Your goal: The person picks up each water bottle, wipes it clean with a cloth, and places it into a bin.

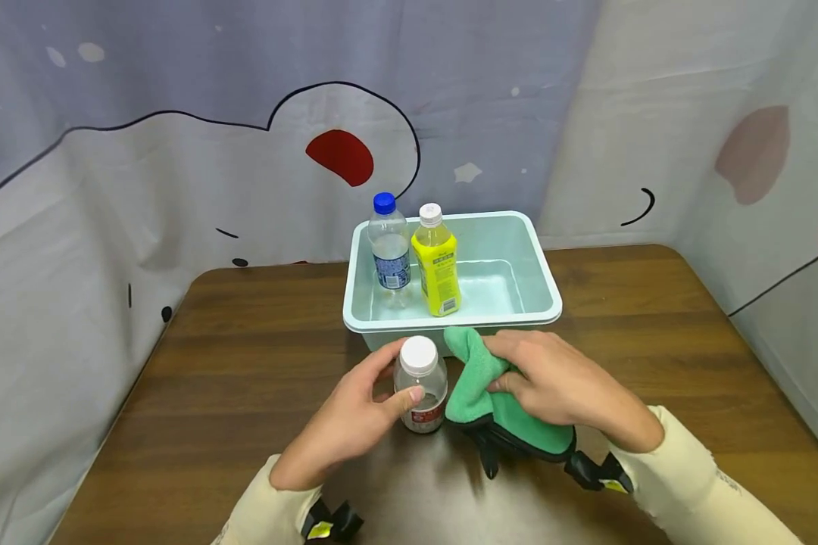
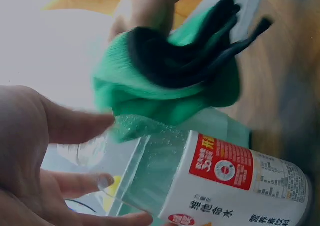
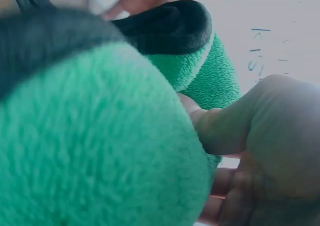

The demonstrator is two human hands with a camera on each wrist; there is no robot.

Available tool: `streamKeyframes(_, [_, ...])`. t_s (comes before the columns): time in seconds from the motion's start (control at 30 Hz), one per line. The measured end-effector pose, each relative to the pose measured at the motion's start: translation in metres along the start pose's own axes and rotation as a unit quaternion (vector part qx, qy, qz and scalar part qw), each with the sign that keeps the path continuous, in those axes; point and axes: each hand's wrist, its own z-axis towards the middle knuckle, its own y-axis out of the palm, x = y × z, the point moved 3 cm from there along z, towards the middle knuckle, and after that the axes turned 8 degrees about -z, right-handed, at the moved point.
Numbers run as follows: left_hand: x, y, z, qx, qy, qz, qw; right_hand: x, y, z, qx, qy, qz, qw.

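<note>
My left hand (image 1: 357,416) holds a clear plastic bottle (image 1: 420,382) with a white cap, its fingers and thumb around the upper body. The bottle stands upright on the table in front of the basin. In the left wrist view the bottle's label (image 2: 235,186) is white and red with printed characters. My right hand (image 1: 552,375) grips a bunched green cloth (image 1: 477,386) with black edging, just right of the bottle. The cloth (image 3: 110,136) fills much of the right wrist view, pinched between thumb and fingers. Whether cloth and bottle touch, I cannot tell.
Behind the hands sits a pale green plastic basin (image 1: 453,321). Inside it, on the left, stand a blue-capped clear bottle (image 1: 391,257) and a yellow-labelled bottle (image 1: 438,272) with a white cap. A patterned curtain (image 1: 177,174) hangs behind the wooden table (image 1: 245,333).
</note>
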Motion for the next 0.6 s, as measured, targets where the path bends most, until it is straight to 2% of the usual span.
streamKeyframes(0.1, [0.002,0.001,0.002,-0.009,-0.002,0.031,0.9995,-0.002,-0.007,0.009,0.018,-0.01,0.012,1.0])
streamKeyframes(0.23, [0.002,0.003,0.004,0.006,0.007,0.087,0.9961,-0.007,0.003,0.024,-0.006,-0.028,0.015,0.999])
streamKeyframes(0.37, [0.003,0.003,0.005,0.026,0.02,0.116,0.9927,-0.006,0.022,0.031,-0.029,-0.021,-0.018,0.999])
streamKeyframes(0.47, [0.003,0.003,0.005,0.02,0.032,0.124,0.9915,-0.003,0.041,0.03,-0.041,-0.013,-0.059,0.997])
streamKeyframes(0.6, [0.002,0.003,0.006,0.014,0.043,0.128,0.9907,-0.002,0.071,0.022,-0.064,-0.032,-0.108,0.992])
